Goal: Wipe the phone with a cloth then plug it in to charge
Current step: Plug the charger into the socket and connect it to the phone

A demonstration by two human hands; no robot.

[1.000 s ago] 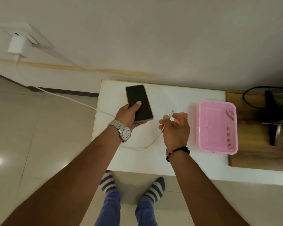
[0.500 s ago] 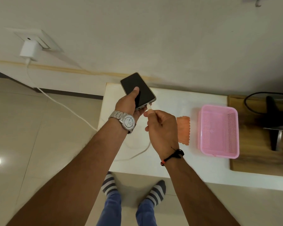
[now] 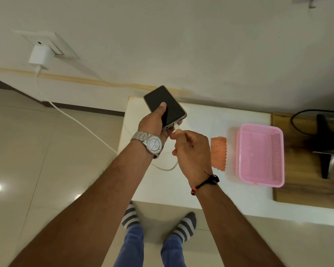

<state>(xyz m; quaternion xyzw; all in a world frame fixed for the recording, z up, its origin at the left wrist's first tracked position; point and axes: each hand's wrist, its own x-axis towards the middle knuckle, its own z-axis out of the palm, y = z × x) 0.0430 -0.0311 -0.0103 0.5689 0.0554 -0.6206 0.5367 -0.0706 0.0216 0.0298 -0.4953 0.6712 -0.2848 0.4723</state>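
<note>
My left hand point(image 3: 154, 122) holds a black phone point(image 3: 170, 106) above the white table point(image 3: 210, 189), thumb on its dark screen. My right hand point(image 3: 189, 149) pinches the white charging plug point(image 3: 177, 129), whose tip touches the phone's bottom edge. The white cable point(image 3: 69, 116) runs from there over the table's left edge to a white charger point(image 3: 40, 57) plugged into the wall socket point(image 3: 52, 42). An orange cloth point(image 3: 218, 153) lies flat on the table, right of my right hand.
A pink plastic basket point(image 3: 260, 154) stands on the table right of the cloth. Beyond it is a wooden surface point(image 3: 301, 189) with a black stand point(image 3: 326, 143) and a black cable point(image 3: 297, 120). My feet in striped socks point(image 3: 183, 226) stand on the tiled floor.
My left hand lifted and tilted the phone toward the wall. My right hand let the cloth lie on the table and brought the plug up to the phone's bottom edge.
</note>
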